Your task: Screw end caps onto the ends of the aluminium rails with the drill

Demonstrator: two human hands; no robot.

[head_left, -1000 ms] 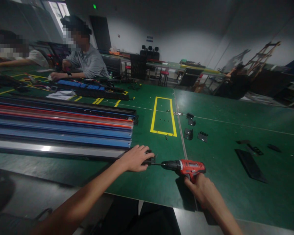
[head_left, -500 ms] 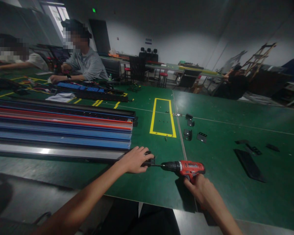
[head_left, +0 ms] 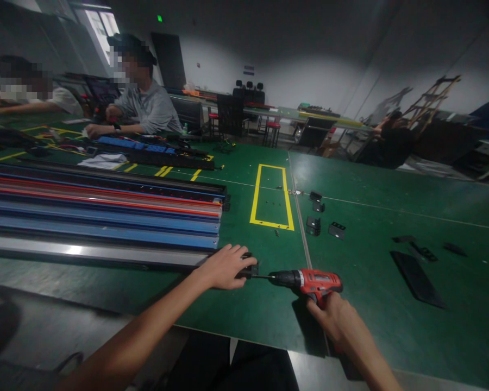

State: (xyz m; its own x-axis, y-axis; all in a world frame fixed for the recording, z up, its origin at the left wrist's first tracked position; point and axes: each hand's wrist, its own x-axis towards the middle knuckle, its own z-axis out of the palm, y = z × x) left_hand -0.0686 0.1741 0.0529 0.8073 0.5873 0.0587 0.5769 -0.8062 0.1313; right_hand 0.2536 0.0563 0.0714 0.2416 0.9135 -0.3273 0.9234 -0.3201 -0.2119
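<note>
My left hand [head_left: 228, 267] grips the right end of a long silver and black profile [head_left: 106, 252], its fingers bent over a black end piece [head_left: 253, 267]. A red and black power drill [head_left: 321, 281] is in my right hand [head_left: 334, 312], its handle wrapped by my fingers. The drill points left, and its long thin bit reaches the black end piece beside my left fingertips. The exact contact point of the bit is too small to make out. Blue and red profiles [head_left: 179, 222] lie in parallel behind the silver one.
Several black brackets [head_left: 313, 225] lie right of a yellow tape rectangle [head_left: 272, 226] with small screws [head_left: 276, 233]. A long dark plate [head_left: 418, 278] rests at the right on the green table [head_left: 362, 260]. Across the table at the left sits a person [head_left: 149, 106] beside another.
The camera view has shifted slightly. Both hands, the drill and the profile hold nearly the same positions relative to each other.
</note>
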